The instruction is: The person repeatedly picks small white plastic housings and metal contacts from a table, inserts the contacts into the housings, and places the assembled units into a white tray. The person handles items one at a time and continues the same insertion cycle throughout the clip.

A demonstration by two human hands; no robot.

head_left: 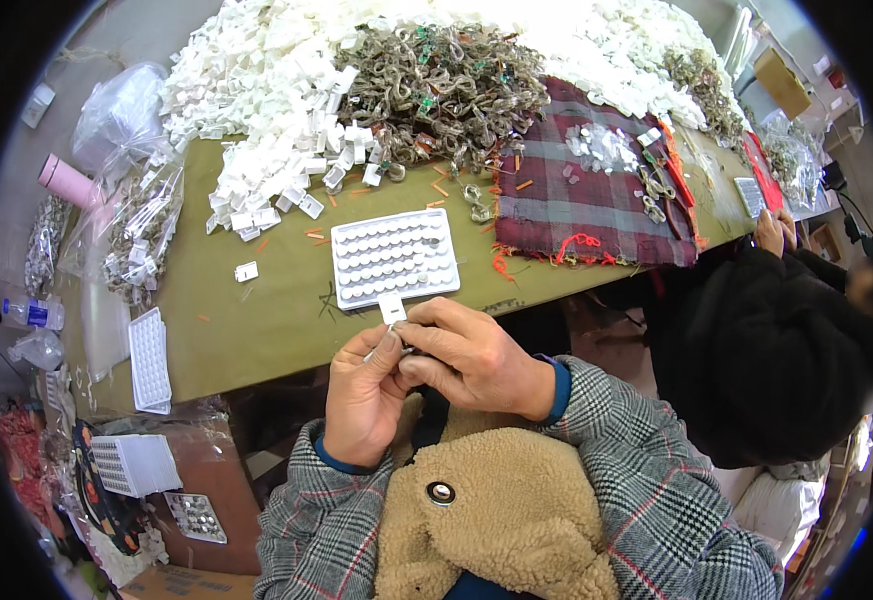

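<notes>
Close to the table's near edge, my left hand [365, 395] and my right hand [479, 358] meet with their fingertips pinched together. A small white rectangular plastic piece [393, 308] with a dark slot sticks up from between them. Something thin and dark is partly visible under the fingers, too small to make out. Just beyond my hands lies a white tray [341, 262] with rows of small round white pieces in its hollows. A loose white piece [247, 271] rests left of this tray.
Heaps of white plastic pieces [257, 90] and tangled clear-brown strands [447, 95] cover the far side. A plaid cloth [597, 190] lies to the right, near a co-worker in black [772, 350]. White trays [150, 362], plastic bags and a pink cylinder [69, 180] are at left.
</notes>
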